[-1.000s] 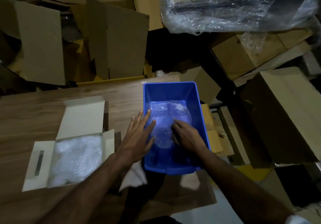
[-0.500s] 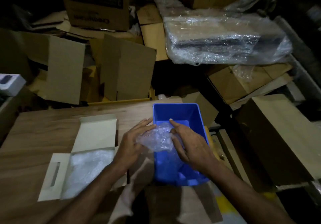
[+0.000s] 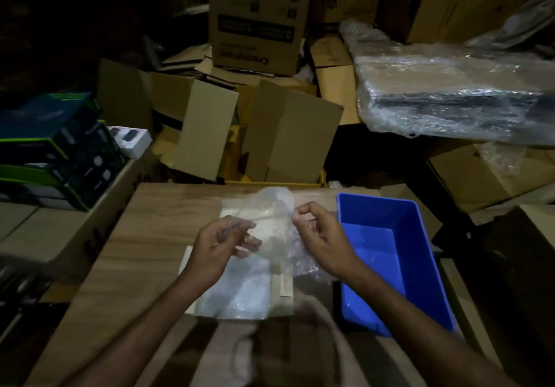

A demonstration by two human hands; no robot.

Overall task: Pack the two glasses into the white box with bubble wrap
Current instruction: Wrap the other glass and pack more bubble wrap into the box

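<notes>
Head view: dim, looking down at a wooden tabletop [image 3: 156, 236]
Left hand [image 3: 220, 244]: fingers curled, pinching the left edge of a bubble wrap sheet [image 3: 270, 215]
Right hand [image 3: 318, 236]: fingertips pinching the same sheet's right edge; sheet held up in the air between both hands, above the white box [image 3: 282, 284]
White box: open on the tabletop, near centre, under the hands; more bubble wrap seems to lie inside it, though the dimness blurs it
Blue bin [image 3: 393, 254]: just right of the white box; its floor is bare blue
Glasses: I cannot make them out
Far side: brown cartons [image 3: 285, 134]; a plastic-wrapped bundle [image 3: 450, 95] far right
</notes>
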